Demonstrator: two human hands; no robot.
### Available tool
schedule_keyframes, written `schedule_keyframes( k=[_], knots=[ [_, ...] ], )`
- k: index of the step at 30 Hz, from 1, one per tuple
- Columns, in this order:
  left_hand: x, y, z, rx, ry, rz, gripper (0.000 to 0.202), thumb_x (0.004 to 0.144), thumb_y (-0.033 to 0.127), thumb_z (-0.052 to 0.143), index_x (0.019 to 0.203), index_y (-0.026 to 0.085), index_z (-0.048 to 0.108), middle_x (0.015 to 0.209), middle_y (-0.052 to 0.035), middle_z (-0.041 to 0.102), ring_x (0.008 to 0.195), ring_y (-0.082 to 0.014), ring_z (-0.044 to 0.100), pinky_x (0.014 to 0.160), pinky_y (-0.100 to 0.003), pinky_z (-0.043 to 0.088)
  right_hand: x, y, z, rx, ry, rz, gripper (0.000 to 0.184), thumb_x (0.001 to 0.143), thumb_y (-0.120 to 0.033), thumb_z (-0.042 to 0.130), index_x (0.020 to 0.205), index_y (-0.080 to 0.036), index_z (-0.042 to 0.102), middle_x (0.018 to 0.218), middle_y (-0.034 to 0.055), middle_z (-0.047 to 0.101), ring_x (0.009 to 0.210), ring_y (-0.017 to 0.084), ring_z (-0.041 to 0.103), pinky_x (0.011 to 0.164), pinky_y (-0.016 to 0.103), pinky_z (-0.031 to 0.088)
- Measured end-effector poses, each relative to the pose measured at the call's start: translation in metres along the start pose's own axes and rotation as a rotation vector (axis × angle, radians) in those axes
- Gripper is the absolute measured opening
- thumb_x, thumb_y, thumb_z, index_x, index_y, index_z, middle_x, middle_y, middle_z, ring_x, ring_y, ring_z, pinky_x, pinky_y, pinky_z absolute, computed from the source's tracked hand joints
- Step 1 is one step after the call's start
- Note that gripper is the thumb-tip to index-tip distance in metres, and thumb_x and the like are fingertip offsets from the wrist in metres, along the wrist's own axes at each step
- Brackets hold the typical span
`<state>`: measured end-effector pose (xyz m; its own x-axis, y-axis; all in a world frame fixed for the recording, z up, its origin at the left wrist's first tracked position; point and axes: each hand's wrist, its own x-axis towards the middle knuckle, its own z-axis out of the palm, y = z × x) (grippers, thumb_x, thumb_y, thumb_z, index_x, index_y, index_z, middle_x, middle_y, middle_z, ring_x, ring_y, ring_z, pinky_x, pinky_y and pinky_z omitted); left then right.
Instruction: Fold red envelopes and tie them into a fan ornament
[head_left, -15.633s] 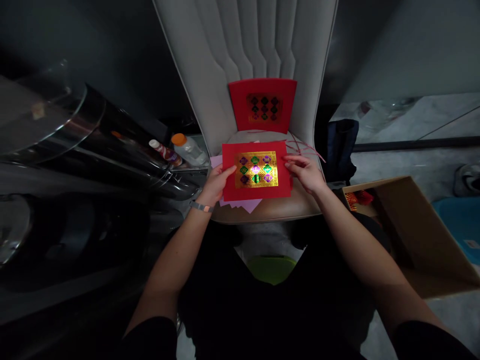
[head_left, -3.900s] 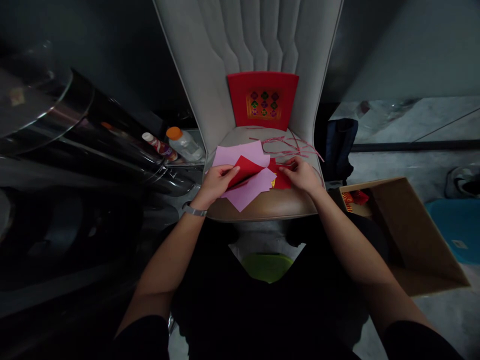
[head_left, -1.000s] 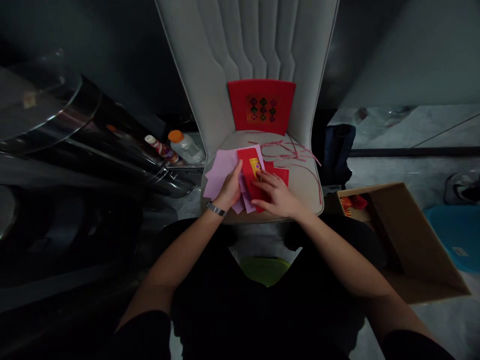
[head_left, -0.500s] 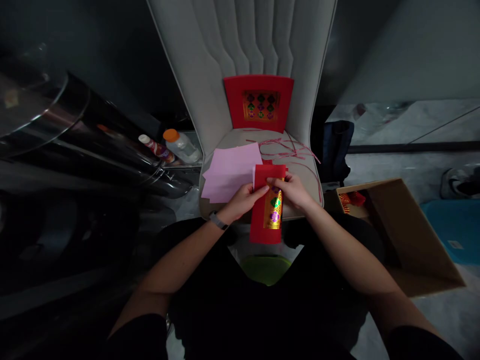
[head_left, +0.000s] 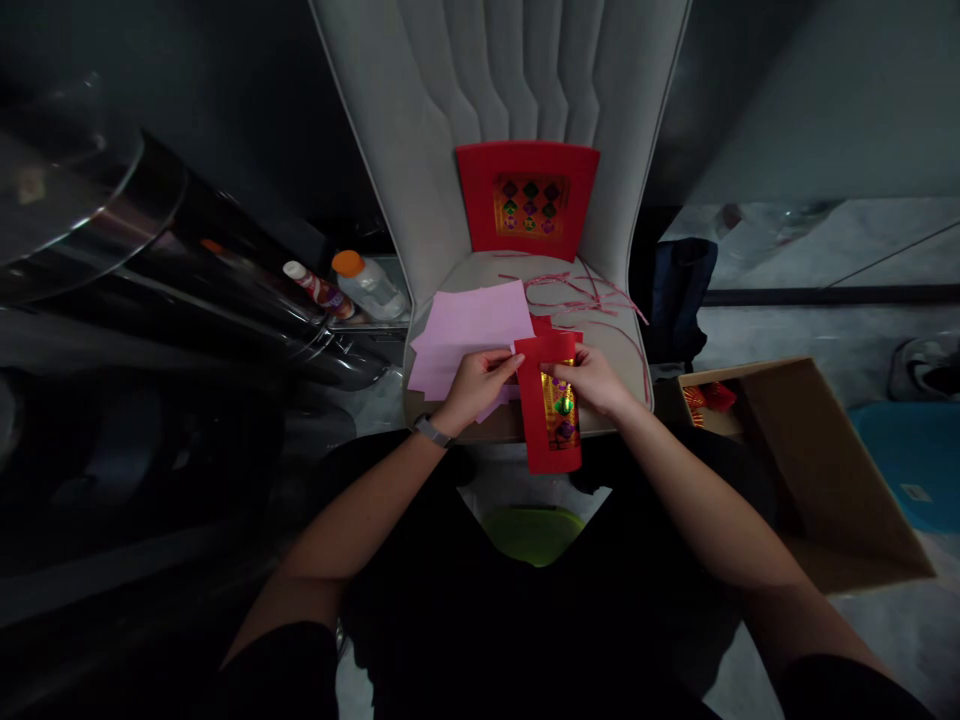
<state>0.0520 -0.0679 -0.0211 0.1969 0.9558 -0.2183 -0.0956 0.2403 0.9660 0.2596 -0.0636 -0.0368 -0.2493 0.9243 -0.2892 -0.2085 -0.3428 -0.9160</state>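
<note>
A red paper sheet with a gold foil panel of coloured diamonds (head_left: 541, 450) is held over the front edge of the chair seat, folded or curled along its length. My left hand (head_left: 472, 388) is closed, pinching its upper left edge between thumb and fingers. On the right side, my right hand (head_left: 598, 382) grips the paper, thumb across the gold panel and fingers behind. Pink paper sheets (head_left: 471, 318) lie spread on the seat, partly under my left hand. Thin pink-red cords (head_left: 566, 295) lie loosely behind the held paper.
Against the backrest of the grey chair (head_left: 421, 150) leans another red sheet (head_left: 480, 190) with gold print. Two bottles, one with an orange cap (head_left: 375, 290), stand at the left. On the right are a cardboard box (head_left: 817, 470) and a blue plastic container (head_left: 900, 450).
My left thumb has slid from the paper's face to its left edge. The paper has tilted slightly and shows more plain red on the left. The view has shifted a little.
</note>
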Motion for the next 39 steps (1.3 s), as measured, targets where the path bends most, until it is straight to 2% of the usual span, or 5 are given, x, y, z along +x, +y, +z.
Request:
schedule_keyframes(
  k=[6, 14, 22, 30, 39],
  knots=[
    [0.0, 0.001, -0.001, -0.04, -0.036, -0.034, 0.036, 0.081, 0.05, 0.083, 0.097, 0.018, 0.082, 0.095, -0.0049, 0.079, 0.091, -0.0234, 0.072, 0.091, -0.037, 0.058, 0.003, 0.003, -0.004, -0.023, -0.032, -0.025, 0.036, 0.066, -0.034, 0.089, 0.095, -0.019, 0.076, 0.088, 0.0012, 0.08, 0.073, 0.018, 0.072, 0.075, 0.032, 0.058],
    [0.003, -0.006, -0.006, -0.002, -0.063, -0.023, 0.031, 0.086, 0.048, 0.08, 0.095, 0.018, 0.082, 0.093, -0.0036, 0.078, 0.091, -0.022, 0.072, 0.092, -0.035, 0.058, -0.003, -0.009, 0.004, -0.081, 0.003, -0.042, 0.038, 0.062, -0.035, 0.09, 0.092, -0.019, 0.074, 0.085, 0.0013, 0.079, 0.072, 0.019, 0.07, 0.073, 0.033, 0.058],
    [0.002, 0.0, -0.003, -0.093, -0.022, -0.057, 0.03, 0.083, 0.042, 0.084, 0.098, 0.016, 0.082, 0.095, -0.006, 0.08, 0.089, -0.0232, 0.074, 0.093, -0.038, 0.058, -0.003, -0.009, 0.004, -0.121, 0.014, -0.081, 0.036, 0.062, -0.036, 0.089, 0.091, -0.02, 0.074, 0.084, 0.001, 0.078, 0.072, 0.019, 0.07, 0.072, 0.033, 0.058],
    [0.0, 0.006, -0.002, -0.107, -0.039, -0.088, 0.038, 0.076, 0.047, 0.09, 0.096, 0.016, 0.083, 0.096, -0.0072, 0.081, 0.087, -0.0249, 0.075, 0.093, -0.042, 0.06, -0.004, -0.011, 0.004, -0.127, 0.003, -0.077, 0.036, 0.062, -0.036, 0.089, 0.09, -0.02, 0.074, 0.085, 0.001, 0.078, 0.073, 0.019, 0.07, 0.072, 0.033, 0.058],
    [0.0, 0.008, -0.004, -0.129, -0.048, -0.136, 0.04, 0.074, 0.045, 0.092, 0.098, 0.014, 0.083, 0.097, -0.0097, 0.08, 0.089, -0.029, 0.077, 0.097, -0.049, 0.058, 0.0, -0.004, 0.0, -0.111, -0.017, -0.066, 0.038, 0.063, -0.036, 0.09, 0.094, -0.019, 0.074, 0.087, 0.001, 0.079, 0.074, 0.019, 0.071, 0.072, 0.033, 0.058]
  ],
)
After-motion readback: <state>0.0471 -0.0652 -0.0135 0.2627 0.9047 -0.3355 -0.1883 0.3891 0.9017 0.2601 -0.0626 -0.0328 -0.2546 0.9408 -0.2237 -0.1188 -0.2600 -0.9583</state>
